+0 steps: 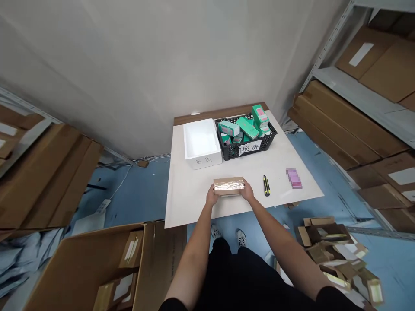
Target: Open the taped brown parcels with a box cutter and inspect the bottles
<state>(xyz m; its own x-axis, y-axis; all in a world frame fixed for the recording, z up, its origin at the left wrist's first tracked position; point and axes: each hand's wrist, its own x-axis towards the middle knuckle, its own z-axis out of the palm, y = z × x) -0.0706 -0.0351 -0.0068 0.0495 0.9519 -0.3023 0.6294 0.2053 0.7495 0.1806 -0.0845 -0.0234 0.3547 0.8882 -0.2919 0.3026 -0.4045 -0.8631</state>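
A small brown cardboard parcel [228, 185] sealed with shiny tape rests on the white table [194, 194] near its front edge. My left hand [212, 196] grips its left end and my right hand [247, 190] grips its right end, fingers curled round the sides. A black and yellow utility knife [266, 185] lies on the table just right of my right hand.
Behind the parcel stand a white foam box [201, 143] and a black crate [246, 142] of teal boxes. A pink item [294, 178] lies at the right. An open carton [97, 268] sits at lower left, torn cardboard scraps [337, 255] on the floor at right, shelves of cartons on both sides.
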